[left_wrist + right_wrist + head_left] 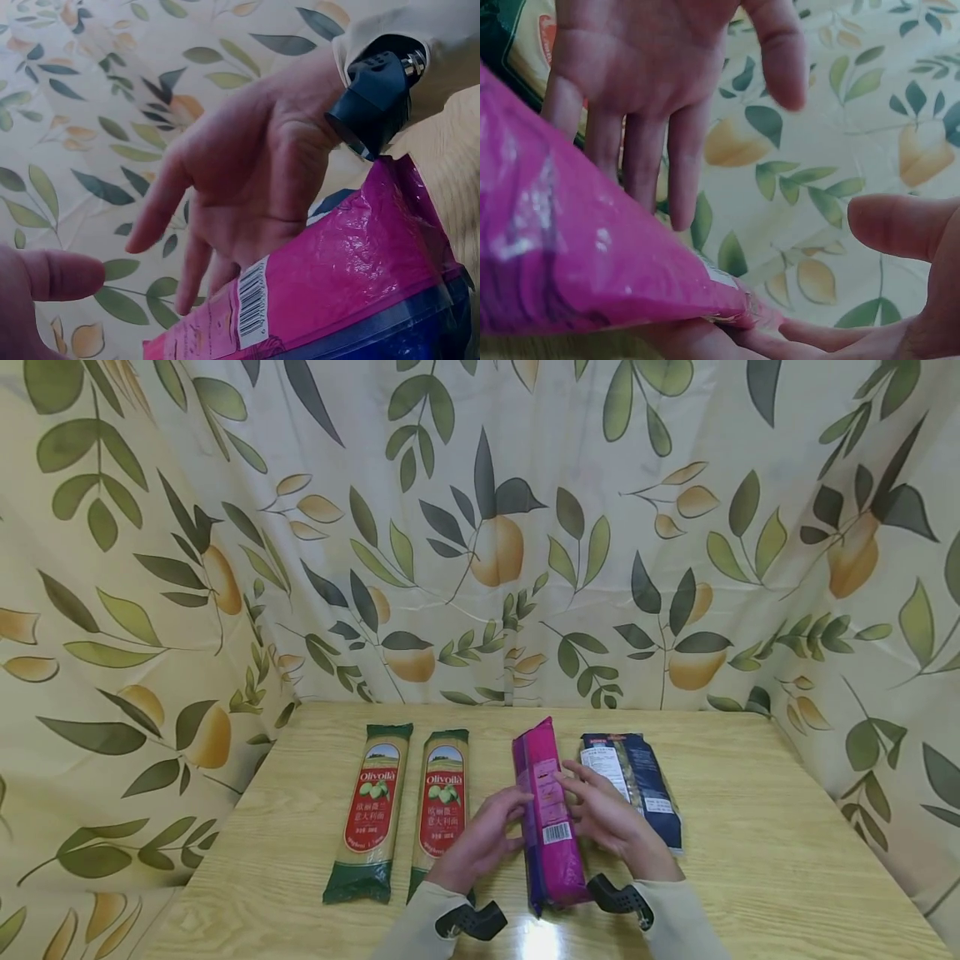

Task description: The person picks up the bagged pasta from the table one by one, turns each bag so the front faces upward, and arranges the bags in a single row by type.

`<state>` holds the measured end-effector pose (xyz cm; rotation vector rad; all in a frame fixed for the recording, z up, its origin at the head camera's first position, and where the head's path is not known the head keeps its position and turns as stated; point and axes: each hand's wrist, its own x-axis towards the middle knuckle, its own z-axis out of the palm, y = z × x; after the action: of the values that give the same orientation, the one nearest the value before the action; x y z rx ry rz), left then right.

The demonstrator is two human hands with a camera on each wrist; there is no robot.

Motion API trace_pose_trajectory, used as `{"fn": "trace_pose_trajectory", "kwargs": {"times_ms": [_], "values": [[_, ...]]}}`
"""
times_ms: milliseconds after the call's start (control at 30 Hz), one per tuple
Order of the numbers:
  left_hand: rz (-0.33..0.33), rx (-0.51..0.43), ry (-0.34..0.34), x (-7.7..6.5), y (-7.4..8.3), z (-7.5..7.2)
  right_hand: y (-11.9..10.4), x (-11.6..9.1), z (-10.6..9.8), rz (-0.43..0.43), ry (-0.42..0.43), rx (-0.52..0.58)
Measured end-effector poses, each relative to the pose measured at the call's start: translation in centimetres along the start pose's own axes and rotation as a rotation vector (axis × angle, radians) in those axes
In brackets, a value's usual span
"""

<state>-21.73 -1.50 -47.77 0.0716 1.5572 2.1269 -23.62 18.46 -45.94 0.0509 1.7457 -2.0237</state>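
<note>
Fingers extended and spaced apart, thumbs held off, a person's left hand (483, 837) and right hand (611, 817) flank a magenta-and-purple packet (551, 802) midway between the worktop's left and right edges. The right fingertips appear to touch the packet's side; whether the left ones press or only hover alongside is hard to tell, as is whether the packet bears fully on the wood. Neither hand curls around it.

The long packet, its barcode (557, 832) facing up, wears glossy, wrinkled film that looks slick and supple, likely to slide under a light touch. Its contents are hidden; it is probably modest in weight, perhaps breakable inside. The surest hold looks to be across the middle, a palm to each long side, clear of the crimped ends.

To the right, toward the worktop's back right corner, lies a dark blue packet (651, 777) with a white label. Toward the left edge, two Olivoilà spaghetti packets (372, 810) lie side by side, apart. A leaf-and-fruit printed curtain (450, 635) hangs beyond the back edge.
</note>
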Motion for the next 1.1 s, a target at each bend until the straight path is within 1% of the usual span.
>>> {"fn": "trace_pose_trajectory", "kwargs": {"times_ms": [200,333,467,600,733,833,1033,1100], "values": [[0.007,-0.023,-0.012,0.0,-0.1,0.0,-0.5,-0.7,0.8,-0.045,-0.019,-0.088],[0.017,-0.022,-0.011,-0.1,-0.1,-0.1,-0.8,-1.1,1.6,-0.070,-0.048,-0.111],[0.022,-0.012,0.006,0.0,-0.4,-0.6,-1.1,-1.3,2.5,-0.100,-0.088,-0.092],[0.022,-0.041,0.007,0.1,-0.6,-1.2,-1.1,-0.9,3.6,-0.106,-0.119,-0.054],[0.008,-0.081,-0.005,0.2,-0.7,-1.5,-0.8,-0.4,4.2,-0.082,-0.105,-0.042],[0.000,-0.088,-0.002,0.3,-0.6,-1.7,-0.6,-0.2,4.4,-0.073,-0.081,-0.027],[-0.006,-0.103,0.014,0.3,-0.6,-1.8,-0.3,0.0,4.1,-0.082,-0.102,-0.042],[-0.014,-0.106,0.025,0.3,-0.7,-1.8,-0.3,0.0,3.9,-0.083,-0.094,-0.055]]}}
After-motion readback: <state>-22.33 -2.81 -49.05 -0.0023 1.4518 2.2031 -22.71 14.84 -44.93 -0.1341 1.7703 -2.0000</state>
